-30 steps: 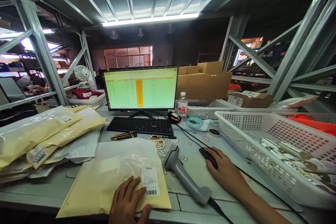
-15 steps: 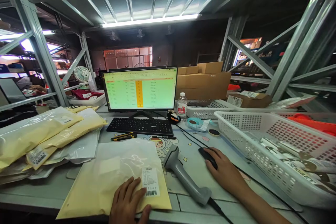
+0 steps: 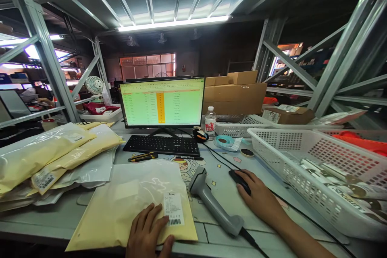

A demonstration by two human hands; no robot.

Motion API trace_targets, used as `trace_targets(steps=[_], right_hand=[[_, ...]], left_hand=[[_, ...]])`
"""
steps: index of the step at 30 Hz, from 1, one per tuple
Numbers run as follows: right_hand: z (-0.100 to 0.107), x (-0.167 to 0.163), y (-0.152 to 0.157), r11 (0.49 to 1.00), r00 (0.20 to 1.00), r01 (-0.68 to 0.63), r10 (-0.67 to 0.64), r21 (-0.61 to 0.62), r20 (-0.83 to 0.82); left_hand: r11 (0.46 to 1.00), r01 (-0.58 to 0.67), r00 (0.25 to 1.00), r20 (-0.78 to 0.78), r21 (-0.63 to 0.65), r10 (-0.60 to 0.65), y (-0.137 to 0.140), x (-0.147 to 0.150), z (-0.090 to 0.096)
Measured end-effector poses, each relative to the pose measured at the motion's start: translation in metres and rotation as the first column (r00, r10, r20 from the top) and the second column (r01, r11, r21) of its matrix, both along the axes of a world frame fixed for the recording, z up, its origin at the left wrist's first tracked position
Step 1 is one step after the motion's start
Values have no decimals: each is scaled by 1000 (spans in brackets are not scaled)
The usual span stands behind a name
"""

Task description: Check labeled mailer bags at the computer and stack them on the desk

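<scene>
My left hand (image 3: 148, 229) lies with fingers apart on a cream plastic mailing bag (image 3: 117, 209), beside its white barcode label (image 3: 173, 209). My right hand (image 3: 255, 193) is wrapped over a black computer mouse (image 3: 238, 181), whose front shows past the fingers. Between the hands rests a grey barcode scanner (image 3: 216, 205), its cable running off the near edge. Behind the bag are a black keyboard (image 3: 161, 145) and a lit monitor (image 3: 161, 102) showing a spreadsheet with an orange column.
Several stacked mailing bags (image 3: 60, 161) fill the left side. A white perforated basket (image 3: 290, 169) holding rolled packets stands on the right. Yellow-black cutters (image 3: 143, 157), a marker (image 3: 189, 157), a water bottle (image 3: 210, 123) and a blue tape roll (image 3: 224, 141) lie around the keyboard.
</scene>
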State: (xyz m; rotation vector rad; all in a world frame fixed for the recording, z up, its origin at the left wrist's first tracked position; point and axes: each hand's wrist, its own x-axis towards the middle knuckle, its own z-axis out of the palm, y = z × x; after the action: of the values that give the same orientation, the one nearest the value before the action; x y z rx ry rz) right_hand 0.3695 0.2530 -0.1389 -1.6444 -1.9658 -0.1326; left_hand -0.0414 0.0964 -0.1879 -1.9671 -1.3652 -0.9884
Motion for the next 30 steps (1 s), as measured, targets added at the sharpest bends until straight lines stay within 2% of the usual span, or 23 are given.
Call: trace_targets(steps=[24, 30], right_hand=[[-1, 0, 0, 1000, 1000, -9, 10, 24, -26], [0, 1, 1, 1000, 1000, -13, 13, 0, -13]], left_hand=[[1000, -4, 1000, -3, 8, 4, 1, 0, -1], [1000, 2, 1000, 5, 4, -2, 1, 0, -1]])
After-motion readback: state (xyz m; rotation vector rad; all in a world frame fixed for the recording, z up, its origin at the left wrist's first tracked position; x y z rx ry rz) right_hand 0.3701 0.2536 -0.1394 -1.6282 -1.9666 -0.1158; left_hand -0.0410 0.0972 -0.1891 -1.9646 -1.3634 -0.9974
